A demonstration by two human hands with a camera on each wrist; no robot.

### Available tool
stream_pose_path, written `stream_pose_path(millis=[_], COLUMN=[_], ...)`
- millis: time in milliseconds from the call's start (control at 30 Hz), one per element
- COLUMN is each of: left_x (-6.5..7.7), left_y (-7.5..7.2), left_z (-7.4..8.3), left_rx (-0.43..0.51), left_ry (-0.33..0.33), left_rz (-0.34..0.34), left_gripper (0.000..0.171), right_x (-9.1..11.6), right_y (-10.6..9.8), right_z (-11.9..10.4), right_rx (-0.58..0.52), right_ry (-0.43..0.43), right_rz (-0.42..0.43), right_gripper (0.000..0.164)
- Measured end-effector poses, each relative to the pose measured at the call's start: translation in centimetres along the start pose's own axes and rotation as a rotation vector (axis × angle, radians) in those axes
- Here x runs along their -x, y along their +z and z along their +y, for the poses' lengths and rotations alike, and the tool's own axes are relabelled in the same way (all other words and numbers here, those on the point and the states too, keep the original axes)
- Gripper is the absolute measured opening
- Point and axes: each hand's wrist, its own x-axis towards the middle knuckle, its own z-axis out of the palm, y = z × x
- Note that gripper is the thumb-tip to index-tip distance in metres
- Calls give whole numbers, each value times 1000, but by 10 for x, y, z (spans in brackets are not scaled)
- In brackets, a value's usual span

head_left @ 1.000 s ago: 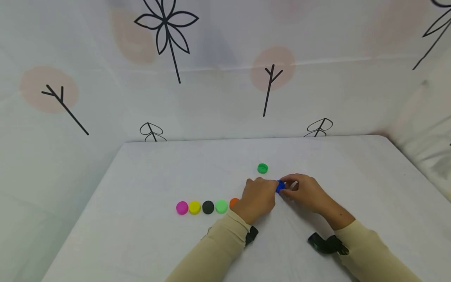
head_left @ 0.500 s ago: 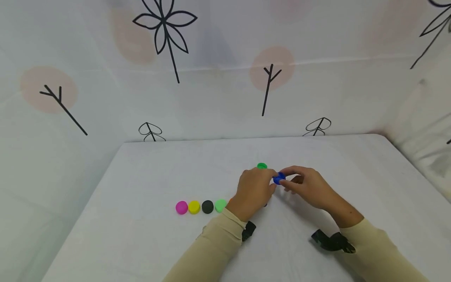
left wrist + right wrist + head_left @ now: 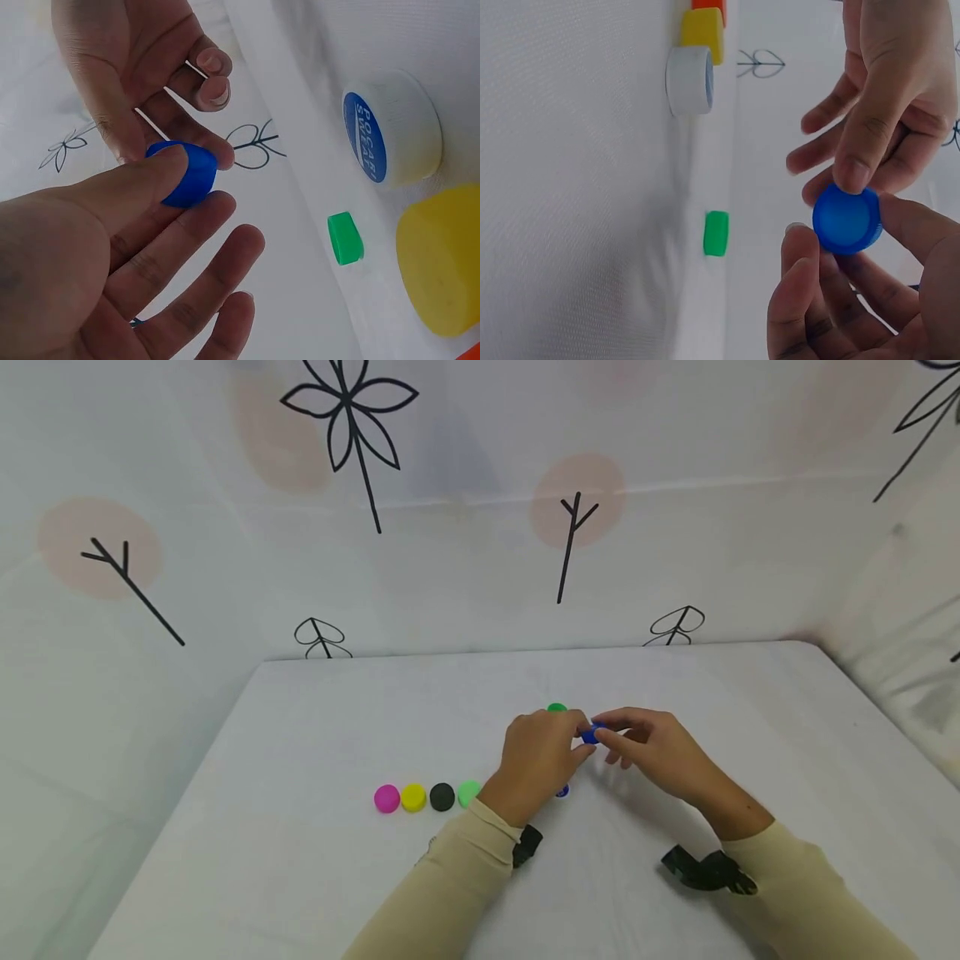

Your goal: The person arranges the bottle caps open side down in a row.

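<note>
A blue bottle cap (image 3: 589, 737) is held up between the two hands, over the table. The left hand (image 3: 536, 764) pinches it, its thumb lying across the cap in the left wrist view, the other fingers spread below. From the other side the right hand (image 3: 660, 756) grips the cap's edge between thumb and index finger. The cap's round hollow face (image 3: 847, 220) shows in the right wrist view. Just beyond the left hand lies a green cap (image 3: 557, 707), partly covered. A white cap with a blue printed top (image 3: 405, 129) sits on the table near the left wrist.
On the white tabletop (image 3: 300, 877), a row holds a pink cap (image 3: 387, 799), a yellow cap (image 3: 413, 797), a black cap (image 3: 442, 797) and a light green cap (image 3: 469, 793). The left forearm hides the row's right part. A patterned cloth (image 3: 450, 568) hangs behind the table.
Both hands have risen slightly away from the body with the blue cap, which has turned between the fingers. The left hand now overlaps the green cap; the white cap's edge has come into view.
</note>
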Motion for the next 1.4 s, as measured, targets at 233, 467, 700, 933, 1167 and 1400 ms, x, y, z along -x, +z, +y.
stream_pose_path(millis=[233,467,700,933,1167,1400], left_x=[0,0,-1,-2,-4,-5], left_y=[0,-2,-4,-9,-7,-7], left_z=[1,0,-2,-4,-7,-9], left_rx=[32,74,133,207,296,270], left_ry=[-5,-12,-7,-28,-36,-24], left_rz=[-40,-20,-29,-78,-161,-182], left_gripper=[24,24,28,32,30,38], right_x=[4,3,3,4,6,4], right_y=[0,0,0,0,1,3], right_z=[-3,-5,-5,-8,-8,-5], right_rx=[3,-55,-105,-72,-54,-99], right_ry=[52,35,13,44,41,26], right_rz=[-4,10,17,34,89,92], right_gripper=[42,44,39,44,41,36])
